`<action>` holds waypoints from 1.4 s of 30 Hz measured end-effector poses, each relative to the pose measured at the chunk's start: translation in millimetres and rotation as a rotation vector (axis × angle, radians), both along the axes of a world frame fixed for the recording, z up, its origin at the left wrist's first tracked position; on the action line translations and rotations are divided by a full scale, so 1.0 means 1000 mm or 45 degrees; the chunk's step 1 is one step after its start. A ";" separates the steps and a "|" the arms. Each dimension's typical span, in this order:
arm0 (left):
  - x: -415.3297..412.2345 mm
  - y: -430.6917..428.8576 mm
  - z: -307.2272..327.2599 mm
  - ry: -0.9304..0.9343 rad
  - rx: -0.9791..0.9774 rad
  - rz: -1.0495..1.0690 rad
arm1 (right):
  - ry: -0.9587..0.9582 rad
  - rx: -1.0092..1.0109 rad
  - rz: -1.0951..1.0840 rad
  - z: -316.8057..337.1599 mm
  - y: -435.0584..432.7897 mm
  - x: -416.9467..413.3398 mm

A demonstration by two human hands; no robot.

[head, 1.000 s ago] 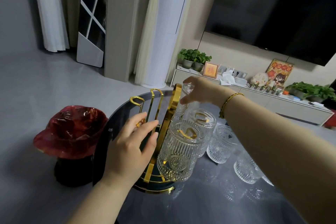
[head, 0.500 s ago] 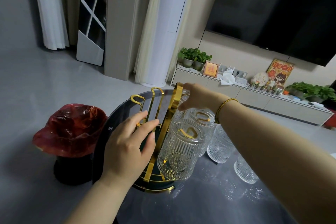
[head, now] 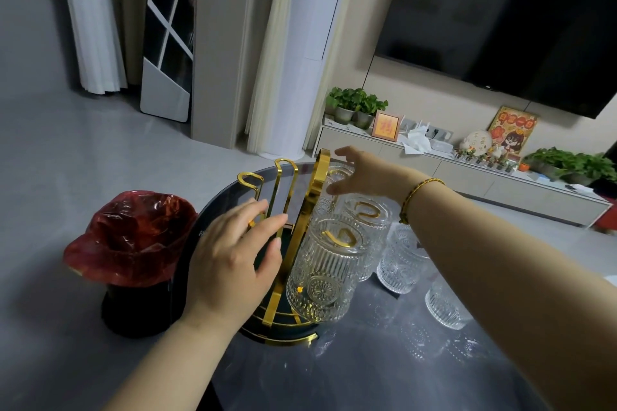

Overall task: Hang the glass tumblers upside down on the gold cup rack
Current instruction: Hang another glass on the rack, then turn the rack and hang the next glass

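Note:
The gold cup rack (head: 315, 190) stands on its dark round base at the left of the dark round table (head: 360, 374). Three ribbed glass tumblers hang upside down on its right-hand hooks: a near one (head: 322, 280), a middle one (head: 365, 223) and a far one (head: 335, 177), partly hidden. My right hand (head: 364, 173) hovers just beside the far tumbler with its fingers spread and nothing in them. My left hand (head: 230, 260) lies flat against the empty left-hand hooks, fingers extended. Two more tumblers (head: 400, 264) (head: 444, 307) stand on the table to the right.
A black bin lined with a red bag (head: 133, 243) stands on the floor just left of the table. A low TV cabinet (head: 467, 177) with plants and ornaments runs along the far wall. The rack's left hooks (head: 250, 178) carry nothing.
My right hand lowered the far tumbler onto its hook and has let go, fingers now spread. My left hand's fingers have straightened against the rack.

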State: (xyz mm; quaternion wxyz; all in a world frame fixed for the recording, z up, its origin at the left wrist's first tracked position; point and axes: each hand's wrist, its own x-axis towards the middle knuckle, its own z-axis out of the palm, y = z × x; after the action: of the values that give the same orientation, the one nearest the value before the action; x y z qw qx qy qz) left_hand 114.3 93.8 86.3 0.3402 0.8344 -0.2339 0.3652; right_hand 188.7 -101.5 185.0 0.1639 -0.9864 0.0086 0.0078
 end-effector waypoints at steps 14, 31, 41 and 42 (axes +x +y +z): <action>-0.083 -0.033 -0.003 0.038 -0.058 -0.121 | -0.754 0.393 -0.447 -0.036 -0.105 -0.165; -0.113 -0.099 -0.087 0.677 0.639 -0.291 | -0.549 0.834 -0.873 -0.172 -0.137 -0.185; -0.110 -0.098 -0.089 0.687 0.602 -0.317 | -0.537 0.897 -1.037 -0.172 -0.139 -0.148; -0.110 -0.098 -0.089 0.681 0.596 -0.324 | -0.544 0.881 -1.046 -0.173 -0.139 -0.147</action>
State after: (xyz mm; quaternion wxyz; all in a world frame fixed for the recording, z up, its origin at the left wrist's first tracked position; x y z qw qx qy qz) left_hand 3.9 -4.4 -3.1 0.2321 0.9197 -0.3156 0.0262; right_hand 41.7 -240.4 11.9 0.4644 -0.7709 0.3546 -0.2534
